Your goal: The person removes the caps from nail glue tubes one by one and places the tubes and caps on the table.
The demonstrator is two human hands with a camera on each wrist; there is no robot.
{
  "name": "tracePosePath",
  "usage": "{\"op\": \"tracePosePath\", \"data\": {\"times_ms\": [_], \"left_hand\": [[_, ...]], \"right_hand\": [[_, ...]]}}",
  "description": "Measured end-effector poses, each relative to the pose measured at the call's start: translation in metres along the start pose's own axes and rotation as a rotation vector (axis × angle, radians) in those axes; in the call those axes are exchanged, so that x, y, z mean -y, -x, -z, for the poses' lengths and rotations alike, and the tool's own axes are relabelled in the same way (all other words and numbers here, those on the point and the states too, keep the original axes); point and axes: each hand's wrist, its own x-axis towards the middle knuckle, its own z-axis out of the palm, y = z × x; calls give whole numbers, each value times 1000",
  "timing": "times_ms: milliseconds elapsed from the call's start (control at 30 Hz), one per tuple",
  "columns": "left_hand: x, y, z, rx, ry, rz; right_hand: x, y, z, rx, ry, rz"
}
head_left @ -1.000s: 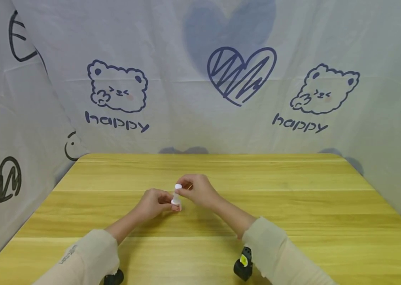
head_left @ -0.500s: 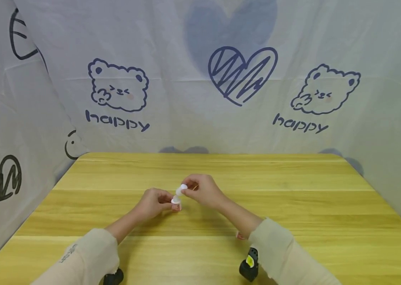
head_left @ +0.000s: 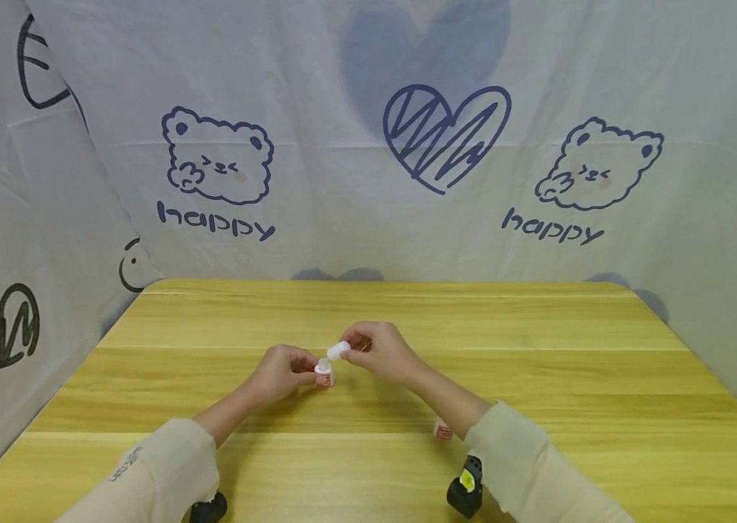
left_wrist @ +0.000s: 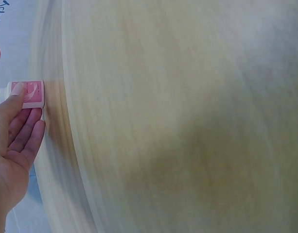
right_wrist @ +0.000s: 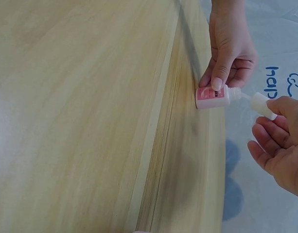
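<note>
Near the table's middle, my left hand grips a small white bottle with a pink label, thumb across the label in the left wrist view. The bottle stands upright on the tabletop. A white cap is pinched between thumb and fingers of my right hand, tilted, just above and right of the bottle's neck. In the right wrist view a thin translucent tip shows between the bottle's threaded neck and the cap.
A second small item with a reddish label stands on the wooden table beside my right forearm, partly hidden by it. Printed white cloth hangs behind the table and at both sides.
My right hand has lifted the cap off the bottle's top and drawn it rightward, tipping it over. The left hand and bottle stay put. The item by my right forearm has come into fuller view.
</note>
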Motion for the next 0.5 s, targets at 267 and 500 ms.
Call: {"op": "tracePosePath", "data": {"times_ms": [267,500], "left_hand": [[0,0,-1,-1,1,16],[1,-1,0,-9,-21,11]], "right_hand": [[0,0,2,22,8,-42],[1,-4,0,47,69,-50]]}}
